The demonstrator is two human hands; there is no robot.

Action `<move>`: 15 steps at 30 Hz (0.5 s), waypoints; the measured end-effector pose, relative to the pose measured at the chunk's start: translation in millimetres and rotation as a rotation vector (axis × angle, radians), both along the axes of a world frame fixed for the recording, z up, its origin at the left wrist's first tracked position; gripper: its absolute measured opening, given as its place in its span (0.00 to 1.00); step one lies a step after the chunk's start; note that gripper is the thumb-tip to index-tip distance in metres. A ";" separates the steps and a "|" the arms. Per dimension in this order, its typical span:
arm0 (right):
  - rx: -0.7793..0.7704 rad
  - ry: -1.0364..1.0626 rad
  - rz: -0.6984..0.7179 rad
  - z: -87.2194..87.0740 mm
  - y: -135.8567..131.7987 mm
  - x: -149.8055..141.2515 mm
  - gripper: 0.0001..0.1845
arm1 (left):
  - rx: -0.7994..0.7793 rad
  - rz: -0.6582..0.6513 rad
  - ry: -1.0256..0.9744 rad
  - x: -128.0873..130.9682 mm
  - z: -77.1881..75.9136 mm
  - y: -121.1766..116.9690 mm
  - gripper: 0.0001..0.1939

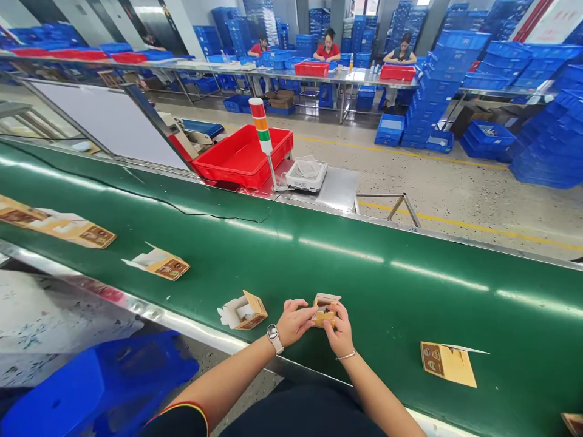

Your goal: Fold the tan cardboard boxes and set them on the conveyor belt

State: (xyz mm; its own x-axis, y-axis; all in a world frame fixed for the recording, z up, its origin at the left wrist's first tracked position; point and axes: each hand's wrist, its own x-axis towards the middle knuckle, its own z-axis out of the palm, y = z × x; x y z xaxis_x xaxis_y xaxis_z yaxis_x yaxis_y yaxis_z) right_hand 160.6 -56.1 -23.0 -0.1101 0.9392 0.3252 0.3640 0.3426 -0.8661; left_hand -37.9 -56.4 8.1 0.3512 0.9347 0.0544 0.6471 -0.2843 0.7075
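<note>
A small yellow-brown cardboard box [325, 317] with its flaps raised stands on the green conveyor belt in front of me. My right hand [339, 332] grips the box from the right, thumb at the near side and fingers around the far side. From the left, my left hand [295, 321] closes on the box's edge with its fingertips at the opening. Left of my hands lies an open box [246, 311] with white inner flaps, something pale inside it. Further right is a flatter closed-looking box [449, 363] with one flap sticking out.
More open boxes [159, 262] lie along the green belt [364, 267] to the left. Beyond it are a red tray [248, 155], a signal light [261, 124] and a white scale [307, 174]. A blue stool [91, 388] stands at lower left. People sit at far tables.
</note>
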 end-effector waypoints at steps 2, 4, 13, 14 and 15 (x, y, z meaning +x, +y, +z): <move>-0.031 0.007 0.061 4.0 -9.1 11.3 0.14 | -0.038 -0.054 0.031 1.7 1.3 -2.4 0.19; -0.067 0.004 0.137 8.3 -16.6 21.2 0.17 | -0.033 -0.069 0.024 4.7 1.4 -4.5 0.21; -0.015 0.202 0.052 15.0 -18.1 26.1 0.16 | -0.049 -0.100 0.102 36.6 23.3 7.1 0.30; -0.016 0.195 0.062 14.9 -16.8 29.7 0.16 | -0.065 -0.097 0.130 38.7 26.3 7.6 0.31; -0.025 0.168 0.081 14.7 -15.5 34.8 0.16 | -0.079 -0.090 0.152 40.6 28.8 7.5 0.32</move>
State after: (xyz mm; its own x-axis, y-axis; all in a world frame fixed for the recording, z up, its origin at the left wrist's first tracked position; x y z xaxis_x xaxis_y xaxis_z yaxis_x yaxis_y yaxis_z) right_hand 195.4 -71.6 -8.3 -0.1321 0.9376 0.3216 0.1860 0.3422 -0.9211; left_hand 2.7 -49.0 36.9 0.4326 0.8983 -0.0777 0.7222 -0.2936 0.6263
